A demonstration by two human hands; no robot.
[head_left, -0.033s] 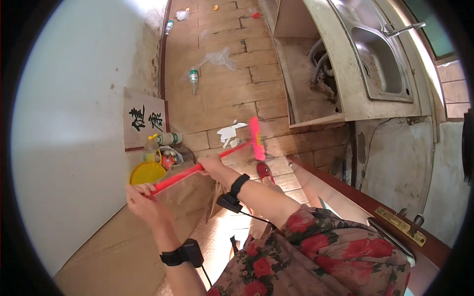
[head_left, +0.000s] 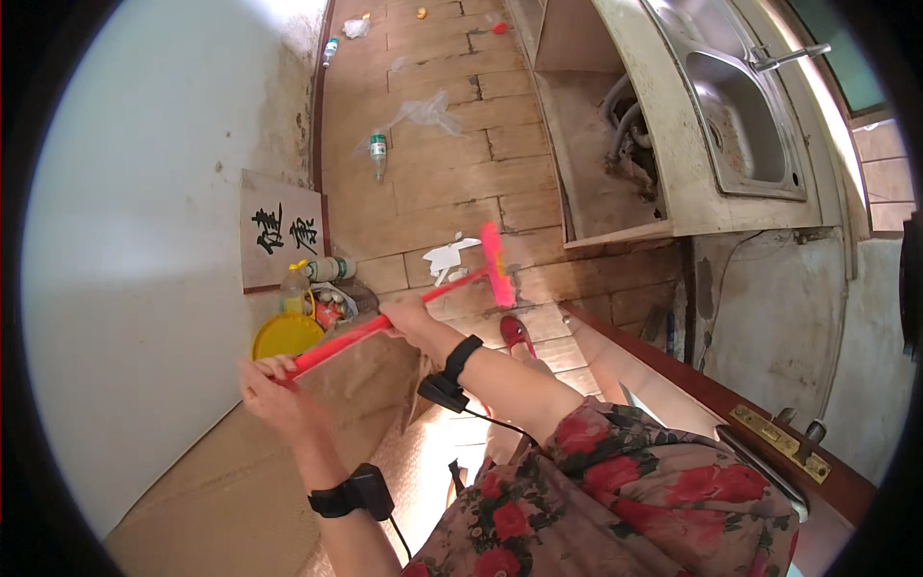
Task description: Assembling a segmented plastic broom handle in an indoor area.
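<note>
A broom with a red handle and pink bristles point(head_left: 497, 266) slants across the floor in front of me. My left hand point(head_left: 276, 392) is closed around the upper end of its handle. Further down, my right hand point(head_left: 411, 322) wraps round the same handle. The bristles stand on the tiles just right of torn white scraps point(head_left: 445, 258) and beyond my red shoe point(head_left: 514, 330). Left of the handle sit a yellow round lid or bucket point(head_left: 288, 336), a clear bottle with a yellow cap point(head_left: 294, 283) and a bag of rubbish point(head_left: 333, 306).
Further up the floor lie a green-labelled plastic bottle point(head_left: 378, 154), a thin clear bag point(head_left: 430, 113), another bottle point(head_left: 330, 52) and a red piece point(head_left: 499, 29). An open cabinet point(head_left: 596, 236) under a steel sink point(head_left: 735, 125) stands right. A wooden door edge point(head_left: 663, 370) is near.
The broom has shifted slightly left and a little away from me, its bristles included. Both hands have moved slightly left with the handle.
</note>
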